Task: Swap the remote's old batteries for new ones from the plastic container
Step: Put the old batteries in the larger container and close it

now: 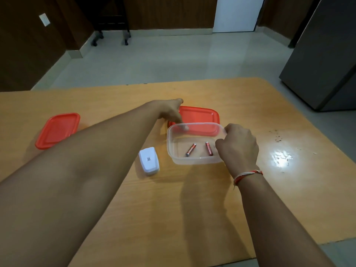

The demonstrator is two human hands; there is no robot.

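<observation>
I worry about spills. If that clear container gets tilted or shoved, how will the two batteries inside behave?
The batteries are cylinders lying loose on the smooth floor of the clear container, so they would probably roll toward its low side. Its walls look high enough to keep them in. The right hand grips its rim, likely steadying it.

Light wooden table with a rounded far corner and a bright glare patch at right. Beyond it, pale glossy tiled floor. Dark wood-panelled walls carry a white wall plate. A castored dark stand, a white door and a grey cabinet stand behind.
</observation>
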